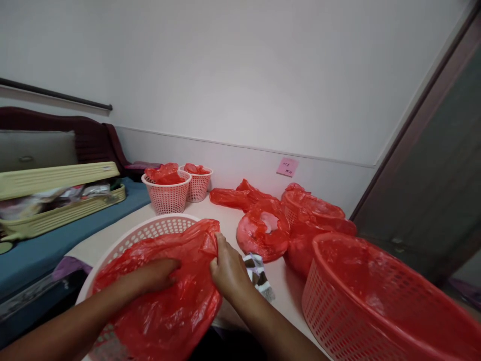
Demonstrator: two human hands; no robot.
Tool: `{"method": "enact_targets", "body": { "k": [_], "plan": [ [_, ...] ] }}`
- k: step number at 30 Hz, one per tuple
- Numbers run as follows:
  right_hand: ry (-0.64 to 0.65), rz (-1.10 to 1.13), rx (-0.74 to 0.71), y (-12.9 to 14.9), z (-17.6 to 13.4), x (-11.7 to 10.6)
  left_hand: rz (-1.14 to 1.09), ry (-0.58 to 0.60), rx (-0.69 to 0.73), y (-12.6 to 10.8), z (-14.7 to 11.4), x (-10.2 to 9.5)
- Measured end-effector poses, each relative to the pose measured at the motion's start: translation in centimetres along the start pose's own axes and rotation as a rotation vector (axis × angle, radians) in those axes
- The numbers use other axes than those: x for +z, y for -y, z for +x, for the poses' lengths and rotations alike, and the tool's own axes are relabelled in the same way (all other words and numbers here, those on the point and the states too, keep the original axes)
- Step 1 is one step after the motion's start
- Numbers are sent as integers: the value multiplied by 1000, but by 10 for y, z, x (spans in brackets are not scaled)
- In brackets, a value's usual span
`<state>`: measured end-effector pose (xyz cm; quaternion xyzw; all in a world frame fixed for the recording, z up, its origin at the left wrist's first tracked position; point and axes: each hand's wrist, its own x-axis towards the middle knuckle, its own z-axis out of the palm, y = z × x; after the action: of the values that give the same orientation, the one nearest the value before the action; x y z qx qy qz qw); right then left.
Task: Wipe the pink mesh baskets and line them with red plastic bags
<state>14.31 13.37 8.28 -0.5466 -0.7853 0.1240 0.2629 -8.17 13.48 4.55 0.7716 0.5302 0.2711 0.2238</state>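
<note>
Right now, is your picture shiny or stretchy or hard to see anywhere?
Head view: white glints on the red bag; brightest mid-wall, dimmer toward the corners; the right-hand basket looks stretched, probably by the wide lens; writing on the pink note too small to read.

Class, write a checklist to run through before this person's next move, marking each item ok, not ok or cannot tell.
1. Right hand gripping the edge of the red bag: ok.
2. Left hand gripping the bag: cannot tell; its fingers are partly hidden.
3. Bag covering the far rim of the near basket: not ok, bare there.
4. Bag touching that basket's bottom: cannot tell, hidden.
5. Large basket at right lined with red plastic: ok.
</note>
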Motion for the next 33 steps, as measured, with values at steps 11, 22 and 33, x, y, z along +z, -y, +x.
{"method": "enact_targets", "body": {
  "k": [11,22,33],
  "plan": [
    [49,-58,91,-4,-2,-10,149,-335,121,-49,22,-49],
    [35,-30,72,-12,-4,-9,-187,35,-32,-49,39,-60],
    [50,28,45,-8,-13,-3,-55,-278,-69,-41,58,-78]
  ]
}}
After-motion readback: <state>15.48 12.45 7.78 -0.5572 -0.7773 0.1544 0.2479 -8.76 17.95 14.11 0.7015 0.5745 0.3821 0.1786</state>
